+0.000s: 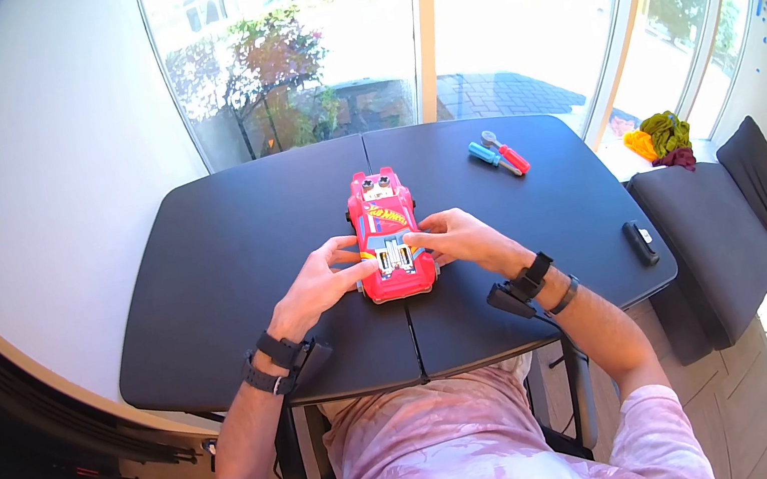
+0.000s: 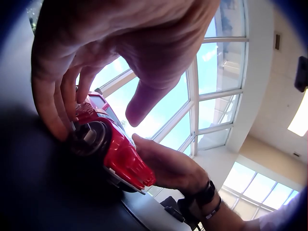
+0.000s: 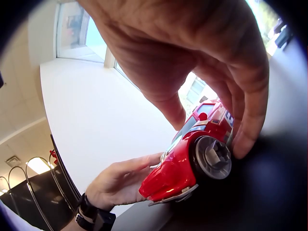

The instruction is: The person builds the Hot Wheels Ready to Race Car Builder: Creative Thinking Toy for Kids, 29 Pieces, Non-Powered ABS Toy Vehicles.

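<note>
A red toy car [image 1: 399,283] with a silver engine piece stands on the black table, its length pointing away from the person. The left hand [image 1: 312,285] holds its left side, thumb near the engine piece. From the other side the right hand [image 1: 467,240] holds it, thumb on the top. In the left wrist view the left hand's [image 2: 125,43] fingers reach down beside a dark wheel [image 2: 90,138] of the car. In the right wrist view the right hand's [image 3: 192,53] fingers lie along the side behind a grey-hubbed wheel [image 3: 212,158].
Blue-handled and red-handled tools [image 1: 497,155] lie at the back right of the black table [image 1: 229,225]. A small black device [image 1: 641,243] lies near the right edge. Colored cloths [image 1: 665,139] sit on a dark padded seat [image 1: 708,236] to the right; windows stand behind.
</note>
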Motion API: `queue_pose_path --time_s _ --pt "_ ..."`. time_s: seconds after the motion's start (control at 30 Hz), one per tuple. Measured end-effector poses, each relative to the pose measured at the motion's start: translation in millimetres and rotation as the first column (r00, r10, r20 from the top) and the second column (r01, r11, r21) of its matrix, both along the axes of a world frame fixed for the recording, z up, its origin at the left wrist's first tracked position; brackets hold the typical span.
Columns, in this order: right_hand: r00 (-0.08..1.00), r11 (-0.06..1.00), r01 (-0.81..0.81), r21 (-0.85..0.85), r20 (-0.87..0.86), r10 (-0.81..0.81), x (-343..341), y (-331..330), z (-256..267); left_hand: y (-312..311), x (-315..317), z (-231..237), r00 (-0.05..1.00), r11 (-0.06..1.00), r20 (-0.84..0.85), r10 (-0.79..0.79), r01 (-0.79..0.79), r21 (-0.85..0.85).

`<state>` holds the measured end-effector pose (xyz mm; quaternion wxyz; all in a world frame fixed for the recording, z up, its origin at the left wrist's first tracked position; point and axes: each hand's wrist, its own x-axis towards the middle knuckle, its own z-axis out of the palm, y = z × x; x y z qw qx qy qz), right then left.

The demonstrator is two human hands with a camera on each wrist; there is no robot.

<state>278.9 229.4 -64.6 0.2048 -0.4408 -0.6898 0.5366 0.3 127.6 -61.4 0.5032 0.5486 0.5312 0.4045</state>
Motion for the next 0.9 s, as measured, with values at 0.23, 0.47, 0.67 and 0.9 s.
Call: queue_pose_path --time_s 0.23,0.47,0.67,0.9 --pt "0.993 0.989 0.112 0.093 0.021 -0.114 7 -18 22 -7 -2 11 0.972 0.981 -0.185 0.148 -0.121 0.152" --pt "0.991 0.978 0.120 0.173 -0.082 -0.107 19 -31 35 -30 -8 20 0.977 0.945 -0.143 0.161 -0.111 0.307" --pt "0.996 0.943 0.081 0.323 -0.063 -0.064 41 -52 48 -65 -3 21 0.988 0.928 -0.063 0.144 -0.113 0.356" --pt "0.819 0.654 0.130 0.746 0.291 -0.495 147 -33 49 -94 -18 10 0.982 0.918 -0.032 0.187 -0.163 0.362"
